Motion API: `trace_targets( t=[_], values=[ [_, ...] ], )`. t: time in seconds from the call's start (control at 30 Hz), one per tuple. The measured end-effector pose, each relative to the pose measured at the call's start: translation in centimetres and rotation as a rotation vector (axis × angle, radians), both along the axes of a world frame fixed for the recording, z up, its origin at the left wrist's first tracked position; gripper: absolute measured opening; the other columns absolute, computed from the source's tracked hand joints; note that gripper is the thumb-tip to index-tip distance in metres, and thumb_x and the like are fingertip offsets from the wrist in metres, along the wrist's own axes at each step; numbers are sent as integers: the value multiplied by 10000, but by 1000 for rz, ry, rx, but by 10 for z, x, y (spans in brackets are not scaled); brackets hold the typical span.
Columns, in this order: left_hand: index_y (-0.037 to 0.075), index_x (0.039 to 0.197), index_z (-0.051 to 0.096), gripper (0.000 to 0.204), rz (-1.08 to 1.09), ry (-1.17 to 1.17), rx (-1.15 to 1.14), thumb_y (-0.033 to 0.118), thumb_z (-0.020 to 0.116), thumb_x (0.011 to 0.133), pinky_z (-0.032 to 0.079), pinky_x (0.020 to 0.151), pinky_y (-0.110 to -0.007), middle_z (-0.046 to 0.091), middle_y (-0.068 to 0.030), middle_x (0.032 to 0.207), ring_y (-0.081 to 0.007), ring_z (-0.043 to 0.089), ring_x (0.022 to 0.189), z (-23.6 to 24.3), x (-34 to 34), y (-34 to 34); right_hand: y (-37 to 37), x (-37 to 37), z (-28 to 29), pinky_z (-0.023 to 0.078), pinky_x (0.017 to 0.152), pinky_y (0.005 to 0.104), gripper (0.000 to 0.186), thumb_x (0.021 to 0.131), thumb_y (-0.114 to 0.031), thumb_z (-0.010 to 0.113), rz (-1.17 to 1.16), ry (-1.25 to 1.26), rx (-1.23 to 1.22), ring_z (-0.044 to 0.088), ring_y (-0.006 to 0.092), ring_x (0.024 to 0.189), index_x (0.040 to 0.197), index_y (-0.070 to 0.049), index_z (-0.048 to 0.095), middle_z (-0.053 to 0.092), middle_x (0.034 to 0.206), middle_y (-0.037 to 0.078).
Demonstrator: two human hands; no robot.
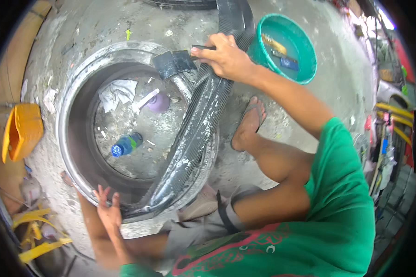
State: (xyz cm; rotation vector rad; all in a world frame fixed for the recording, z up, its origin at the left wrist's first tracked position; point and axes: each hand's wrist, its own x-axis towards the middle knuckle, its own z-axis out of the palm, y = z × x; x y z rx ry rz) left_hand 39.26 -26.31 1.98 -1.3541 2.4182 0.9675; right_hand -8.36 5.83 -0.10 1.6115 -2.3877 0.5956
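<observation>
A large grey ring like a wheel rim (pixel 74 115) lies flat on the concrete floor. A long, shiny black rubber strip (pixel 196 124) with a ribbed edge crosses its right side and runs on toward the top of the view. My right hand (pixel 226 57) is closed on a small black rubber piece (pixel 203 47) at the strip's upper part. Beside it, a short curved black piece (pixel 173 63) rests over the ring's far edge. At the ring's near left edge, my left hand (pixel 108 210) has its fingers apart and holds nothing.
Inside the ring are a blue-capped bottle (pixel 127 144), a purple object (pixel 158 101) and a crumpled white cloth (pixel 118 93). A green basin (pixel 313 69) stands at the far right. A yellow container (pixel 30 127) is at left; part of a tyre (pixel 182 3) shows at the top.
</observation>
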Motion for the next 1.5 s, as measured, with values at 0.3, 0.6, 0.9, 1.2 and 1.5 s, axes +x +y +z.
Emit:
trace_targets(
  t=[0.3,0.6,0.9,1.2,1.5],
  values=[
    [-32,1244,677,389,-15,3,-16,94,724,879,181,1243,-443,435,-255,1559,-360,183,1564,4,-14,8,35,-7,-11,412,783,427,390,853,-141,750,-21,25,-126,557,288,925,1235,-204,700,558,975,104],
    [2,1200,707,320,-35,-36,26,98,710,895,159,1244,-451,434,-264,1557,-378,169,1564,-2,-11,-2,52,-9,-20,398,828,393,442,822,-64,762,-50,-95,-75,556,263,958,1242,-193,719,557,1036,94],
    [-25,1166,708,278,64,32,62,69,693,905,174,1239,-440,458,-256,1544,-361,190,1561,-7,-4,-2,78,3,-30,467,869,452,526,766,-26,720,-140,-217,-89,544,304,1047,1260,-201,680,519,1053,94],
    [-5,1192,708,263,7,-55,67,90,686,947,216,1232,-385,402,-212,1597,-314,150,1573,1,-7,0,82,1,-8,465,899,444,309,873,-83,692,-119,-316,-55,545,306,1049,1169,-169,703,539,1053,132],
    [-4,1148,725,251,-36,-89,-1,99,687,922,175,1242,-436,489,-245,1522,-364,195,1560,2,-5,-2,43,-13,-6,372,726,388,257,914,-48,630,78,-44,-17,470,256,886,1159,-122,657,504,958,140]
  ],
)
